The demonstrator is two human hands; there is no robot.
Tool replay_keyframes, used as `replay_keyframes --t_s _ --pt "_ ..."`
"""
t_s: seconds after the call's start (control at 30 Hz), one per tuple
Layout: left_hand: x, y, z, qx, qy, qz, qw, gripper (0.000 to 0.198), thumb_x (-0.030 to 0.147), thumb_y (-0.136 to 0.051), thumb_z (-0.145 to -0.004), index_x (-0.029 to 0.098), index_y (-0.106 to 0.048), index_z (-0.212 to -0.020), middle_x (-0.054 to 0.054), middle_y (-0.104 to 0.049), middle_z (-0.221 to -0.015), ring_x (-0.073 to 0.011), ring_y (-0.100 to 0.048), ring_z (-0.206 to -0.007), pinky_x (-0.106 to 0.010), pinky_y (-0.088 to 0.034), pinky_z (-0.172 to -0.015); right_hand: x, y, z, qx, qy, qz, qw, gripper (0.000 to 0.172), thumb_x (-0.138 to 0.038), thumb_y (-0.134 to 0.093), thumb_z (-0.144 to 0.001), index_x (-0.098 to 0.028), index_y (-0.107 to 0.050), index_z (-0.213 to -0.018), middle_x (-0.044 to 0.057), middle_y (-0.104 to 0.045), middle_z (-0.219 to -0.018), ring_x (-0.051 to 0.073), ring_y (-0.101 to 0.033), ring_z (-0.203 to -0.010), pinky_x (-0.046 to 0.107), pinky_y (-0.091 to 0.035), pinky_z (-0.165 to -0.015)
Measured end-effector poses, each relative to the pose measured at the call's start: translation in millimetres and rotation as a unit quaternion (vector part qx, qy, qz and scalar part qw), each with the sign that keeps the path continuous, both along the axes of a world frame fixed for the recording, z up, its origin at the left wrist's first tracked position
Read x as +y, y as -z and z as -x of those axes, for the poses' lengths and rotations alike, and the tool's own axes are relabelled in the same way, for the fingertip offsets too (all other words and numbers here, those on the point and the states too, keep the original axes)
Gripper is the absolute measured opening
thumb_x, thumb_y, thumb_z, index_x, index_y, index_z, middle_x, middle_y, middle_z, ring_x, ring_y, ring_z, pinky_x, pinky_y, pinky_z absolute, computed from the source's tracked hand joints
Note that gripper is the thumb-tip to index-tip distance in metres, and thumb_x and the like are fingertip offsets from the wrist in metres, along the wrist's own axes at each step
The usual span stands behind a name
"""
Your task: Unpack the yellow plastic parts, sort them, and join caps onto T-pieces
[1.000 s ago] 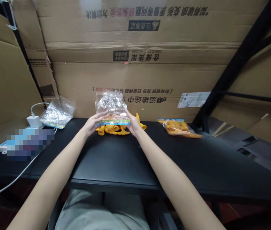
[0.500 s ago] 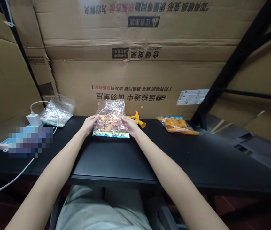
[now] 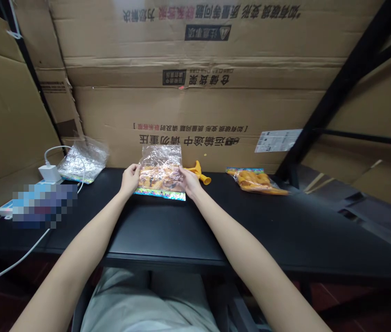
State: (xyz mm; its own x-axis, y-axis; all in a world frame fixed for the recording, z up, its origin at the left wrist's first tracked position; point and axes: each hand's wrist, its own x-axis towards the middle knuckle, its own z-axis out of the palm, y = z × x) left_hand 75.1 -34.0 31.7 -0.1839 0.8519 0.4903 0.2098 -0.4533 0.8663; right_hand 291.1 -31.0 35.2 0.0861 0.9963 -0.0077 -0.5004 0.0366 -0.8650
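Note:
Between my hands is a clear plastic bag (image 3: 161, 173) with orange pieces inside and a colourful printed strip along its near edge. My left hand (image 3: 130, 179) pinches the bag's left side, and my right hand (image 3: 189, 180) grips its right side. Fingers of both hands are closed on the plastic. Just behind my right hand lies an orange plastic piece (image 3: 198, 173) with a flared end, partly covered by the hand. Farther right, another clear bag of orange pieces (image 3: 256, 180) rests on the black table (image 3: 168, 230).
Crumpled clear bags (image 3: 86, 159) lie at the back left. Beside them are a white charger (image 3: 49, 174) and a white cable (image 3: 19, 262) that runs off the table's front left. A cardboard wall (image 3: 195, 106) closes off the back; a black metal post (image 3: 334, 97) slants at the right.
The bag has shifted slightly and its near strip now tilts down to the right. My left hand has moved a little, its fingers more upright on the bag's edge.

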Motion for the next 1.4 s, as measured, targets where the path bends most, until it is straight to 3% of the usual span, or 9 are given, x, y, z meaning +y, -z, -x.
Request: replay_keyframes --t_s 0.37,0.57,0.83,1.17,1.3,1.4 --pt "-1 -1.2 4 0.020 0.015 0.007 1.000 0.030 0.044 -0.057 -0.079 0.017 -0.056 -0.066 0.004 -0.051 -0.054 -0.0086 -0.043 -0.049 -0.020 -0.032 -0.048 3 3.4 -1 -0.008 0.045 -0.039 0.998 0.026 -0.032 -0.078 -0.061 -0.021 -0.054 -0.061 -0.007 -0.049 -0.053 0.007 -0.044 -0.048 0.023 -0.040 -0.048" --pt "-6 -5.8 3 -0.051 0.043 0.061 0.996 0.025 0.039 -0.059 -0.076 0.019 -0.052 -0.063 0.008 -0.037 -0.040 -0.0077 -0.034 -0.033 -0.020 -0.023 -0.036 7 7.0 -4 -0.030 0.007 -0.082 0.996 0.040 -0.043 -0.081 -0.056 -0.021 -0.048 -0.054 -0.007 -0.043 -0.049 0.006 -0.040 -0.047 0.023 -0.037 -0.050" --pt "-1 -5.7 8 -0.135 0.015 0.071 0.988 0.034 0.046 -0.062 -0.076 0.018 -0.052 -0.062 0.007 -0.043 -0.041 -0.0070 -0.038 -0.035 -0.019 -0.029 -0.038 7 11.0 -3 -0.115 -0.081 -0.065 0.988 0.046 -0.048 -0.086 -0.044 -0.019 -0.053 -0.056 -0.006 -0.051 -0.052 0.007 -0.041 -0.049 0.024 -0.032 -0.050" --pt "0 -2.1 6 -0.129 0.012 0.071 0.989 0.041 0.047 -0.052 -0.086 0.020 -0.044 -0.057 0.006 -0.042 -0.035 -0.0086 -0.036 -0.032 -0.021 -0.029 -0.038 2 8.1 -4 -0.087 -0.093 -0.047 0.991 0.040 -0.044 -0.084 -0.056 -0.020 -0.052 -0.061 -0.005 -0.050 -0.056 0.009 -0.046 -0.053 0.023 -0.039 -0.052" --pt "-2 -3.4 6 -0.089 0.024 0.066 0.994 0.052 0.058 -0.055 -0.081 0.020 -0.040 -0.050 0.005 -0.040 -0.035 -0.0077 -0.036 -0.033 -0.021 -0.028 -0.040 -4 2.8 -3 -0.069 -0.103 -0.042 0.991 0.035 -0.042 -0.081 -0.062 -0.020 -0.055 -0.066 -0.004 -0.054 -0.058 0.009 -0.048 -0.052 0.023 -0.040 -0.049" --pt "-4 -4.0 5 -0.054 0.049 0.068 0.995 0.054 0.061 -0.061 -0.076 0.019 -0.041 -0.047 0.005 -0.040 -0.035 -0.0067 -0.035 -0.035 -0.021 -0.028 -0.041 -5 1.3 -2 -0.062 -0.071 -0.040 0.995 0.031 -0.037 -0.081 -0.062 -0.020 -0.055 -0.067 -0.005 -0.053 -0.057 0.008 -0.047 -0.049 0.021 -0.038 -0.045"
